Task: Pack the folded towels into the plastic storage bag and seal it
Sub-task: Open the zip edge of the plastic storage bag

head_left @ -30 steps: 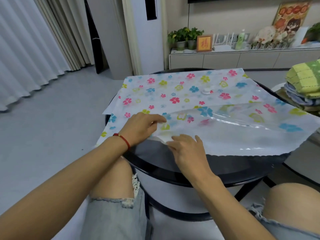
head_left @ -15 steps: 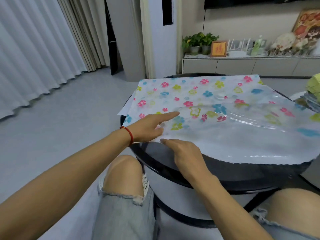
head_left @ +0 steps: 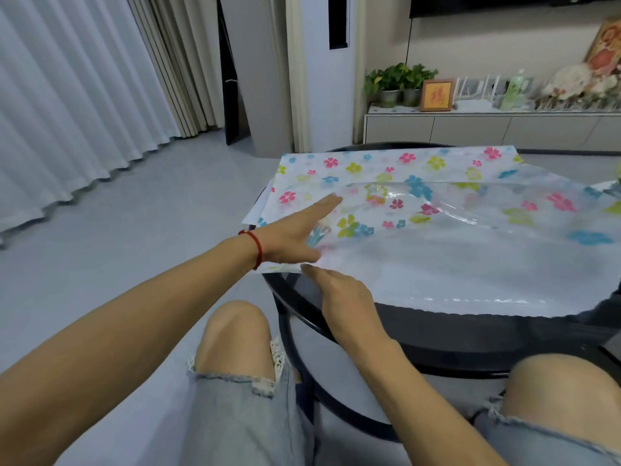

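Note:
The plastic storage bag [head_left: 437, 264], clear with coloured flower prints, lies flat across the round black table [head_left: 470, 334]. My left hand [head_left: 289, 230], with a red cord at the wrist, reaches into the bag's near-left corner with straight fingers, the fingertips seemingly under the clear top layer. My right hand [head_left: 342, 297] rests just below it, fingertips touching the bag's near corner edge on the table. Only a sliver of the folded towel stack [head_left: 618, 183] shows at the right edge of the view.
A low grey cabinet [head_left: 487, 129] with potted plants, a small frame and ornaments stands along the far wall. White curtains [head_left: 67, 112] hang at the left over grey floor. My knees in torn jeans sit under the table's near rim.
My left hand's fingers have straightened and slid farther forward into the bag's corner, lifting the clear layer. My right hand stayed at the corner edge. The view turned left, pushing the towels nearly out of frame.

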A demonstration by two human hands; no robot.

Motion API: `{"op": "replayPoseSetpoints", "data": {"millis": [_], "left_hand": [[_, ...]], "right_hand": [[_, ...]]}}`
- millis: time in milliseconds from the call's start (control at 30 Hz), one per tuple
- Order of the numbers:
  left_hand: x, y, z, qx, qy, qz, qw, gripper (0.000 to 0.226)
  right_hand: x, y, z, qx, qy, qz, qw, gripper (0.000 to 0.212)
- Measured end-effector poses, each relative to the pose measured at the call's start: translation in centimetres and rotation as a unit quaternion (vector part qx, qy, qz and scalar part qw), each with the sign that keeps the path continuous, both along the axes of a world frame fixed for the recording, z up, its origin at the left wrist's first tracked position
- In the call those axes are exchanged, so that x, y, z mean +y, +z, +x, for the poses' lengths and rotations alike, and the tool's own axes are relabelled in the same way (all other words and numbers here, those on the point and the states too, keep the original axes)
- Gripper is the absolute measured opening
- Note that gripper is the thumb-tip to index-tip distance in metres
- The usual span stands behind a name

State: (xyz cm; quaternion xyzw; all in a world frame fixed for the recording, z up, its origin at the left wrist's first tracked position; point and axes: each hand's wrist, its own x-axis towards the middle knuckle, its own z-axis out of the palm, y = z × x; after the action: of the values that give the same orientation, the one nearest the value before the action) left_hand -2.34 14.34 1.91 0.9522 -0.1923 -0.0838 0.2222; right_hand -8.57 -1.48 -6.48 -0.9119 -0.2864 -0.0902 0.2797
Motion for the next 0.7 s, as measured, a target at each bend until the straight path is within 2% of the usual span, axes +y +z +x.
{"op": "replayPoseSetpoints", "data": {"millis": [33, 133, 167, 233, 367, 467, 567, 633, 700], "left_hand": [[0.4, -0.5, -0.5, -0.007, -0.005, 0.022, 1.000, 0.090], [1.7, -1.4, -1.9, -0.049, 0.005, 0.071, 0.996, 0.054], [2.0, -1.4, -1.9, -0.069, 0.026, 0.083, 0.994, 0.050], [2.5, -1.0, -1.1, -0.100, 0.075, 0.085, 0.989, 0.047], [4.0, 0.5, 1.4, -0.109, 0.133, 0.047, 0.984, 0.049], [4.9, 1.4, 2.9, -0.126, 0.183, -0.003, 0.975, 0.048], [4.2, 1.4, 3.0, -0.155, 0.190, 0.001, 0.969, 0.052], [2.9, 1.0, 2.1, -0.164, 0.167, 0.006, 0.972, 0.053], [1.3, 1.2, 1.2, -0.171, 0.119, 0.032, 0.977, 0.052]], "right_hand": [[0.2, -0.3, 0.0, 0.005, -0.004, 0.010, 1.000, 0.059], [0.0, -0.6, -0.1, -0.022, -0.009, 0.019, 1.000, 0.054], [-0.1, -0.8, 0.1, -0.037, -0.004, 0.021, 0.999, 0.049], [-0.2, -1.2, 0.3, -0.039, 0.030, 0.004, 0.999, 0.040], [-1.5, -2.1, 0.2, -0.028, 0.098, -0.095, 0.990, 0.027], [-2.3, -1.6, 0.3, 0.038, 0.109, -0.078, 0.990, 0.030], [-3.5, -1.0, 0.2, 0.088, 0.111, -0.056, 0.988, 0.023], [-5.0, -0.5, 0.0, 0.109, 0.075, -0.021, 0.991, 0.029], [-7.0, 0.1, 0.5, 0.137, -0.040, 0.035, 0.989, 0.041]]}}
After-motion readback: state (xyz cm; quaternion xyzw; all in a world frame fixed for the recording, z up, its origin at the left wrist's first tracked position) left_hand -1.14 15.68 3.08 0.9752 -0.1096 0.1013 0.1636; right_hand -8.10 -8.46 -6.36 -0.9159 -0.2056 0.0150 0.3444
